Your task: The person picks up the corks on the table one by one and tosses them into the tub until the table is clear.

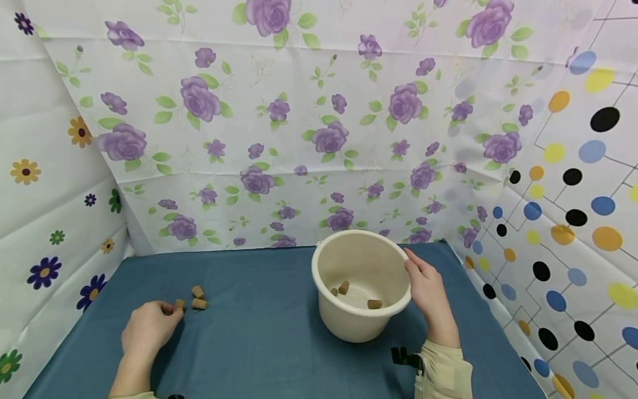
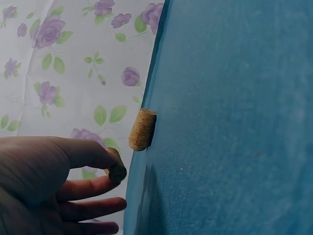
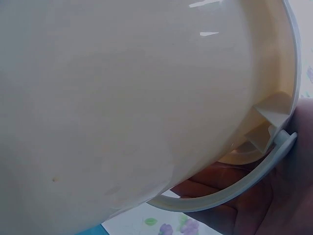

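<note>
My left hand (image 1: 151, 328) pinches a cork (image 1: 179, 304) between thumb and index finger over the left part of the table; the left wrist view shows this cork (image 2: 116, 166) at the fingertips, with the other fingers spread below. Just right of it, two more corks, an upper one (image 1: 197, 291) and a lower one (image 1: 199, 303), lie on the cloth. My right hand (image 1: 430, 296) grips the rim of a cream plastic bucket (image 1: 351, 324) at its right side. Inside the bucket, corks (image 1: 374, 303) lie on the bottom, three of them visible. The bucket looks tilted toward me.
A blue cloth (image 1: 249, 343) covers the table. Behind it hangs a white sheet with purple roses (image 1: 329, 138); a dotted sheet (image 1: 563, 233) closes the right side and a flowered one (image 1: 45, 221) the left. The bucket's handle (image 3: 220, 198) hangs beside my right hand.
</note>
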The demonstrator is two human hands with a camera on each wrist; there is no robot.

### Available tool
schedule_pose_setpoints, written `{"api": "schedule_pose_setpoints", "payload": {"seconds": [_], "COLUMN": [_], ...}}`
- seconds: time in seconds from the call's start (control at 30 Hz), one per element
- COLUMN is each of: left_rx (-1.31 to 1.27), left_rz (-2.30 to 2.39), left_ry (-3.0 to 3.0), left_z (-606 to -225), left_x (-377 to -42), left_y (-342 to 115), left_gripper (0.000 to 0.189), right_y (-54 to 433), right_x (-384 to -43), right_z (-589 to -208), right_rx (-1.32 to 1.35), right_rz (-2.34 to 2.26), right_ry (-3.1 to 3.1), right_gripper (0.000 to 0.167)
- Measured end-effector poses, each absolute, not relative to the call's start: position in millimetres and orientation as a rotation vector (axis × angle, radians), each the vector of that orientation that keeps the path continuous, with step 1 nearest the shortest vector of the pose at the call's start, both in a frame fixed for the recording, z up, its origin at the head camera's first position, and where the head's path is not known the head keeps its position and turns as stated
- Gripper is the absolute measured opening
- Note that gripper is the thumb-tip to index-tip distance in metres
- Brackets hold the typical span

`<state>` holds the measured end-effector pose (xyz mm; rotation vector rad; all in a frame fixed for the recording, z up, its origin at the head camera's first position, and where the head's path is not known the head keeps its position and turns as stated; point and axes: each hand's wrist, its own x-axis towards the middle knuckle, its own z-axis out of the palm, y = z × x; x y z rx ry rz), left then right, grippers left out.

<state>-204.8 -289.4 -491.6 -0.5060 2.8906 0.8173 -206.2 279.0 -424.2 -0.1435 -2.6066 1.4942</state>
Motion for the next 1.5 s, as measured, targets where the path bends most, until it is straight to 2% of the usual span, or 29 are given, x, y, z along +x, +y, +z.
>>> {"api": "schedule_pose_setpoints", "payload": {"seconds": [0.27,0.53,0.87,1.5], "left_rx": [-0.505,-0.384,-0.282,-0.201], "left_rz": [0.866,0.911,0.981,1.051], "left_ry": [2.986,3.048,3.131,3.191], "left_z": [-487.4,-483.7,-476.5,-471.7], "left_x": [-204.4,-205.3,-200.0,-195.3], "left_y": [-284.8,-276.2,-262.8,-255.2], "left_gripper": [0.043,0.047,0.038,0.034], "right_y": [279.6,279.7,280.0,280.7], "right_x": [-205.5,-205.7,-206.6,-205.9], "right_z": [-423.2,-423.0,-423.3,-422.7], "right_rx": [-0.141,-0.148,-0.145,-0.144], "right_rz": [1.468,1.472,1.466,1.479], "right_ry": [-2.612,-2.614,-2.615,-2.609], "right_gripper": [0.056,0.056,0.056,0.055]}}
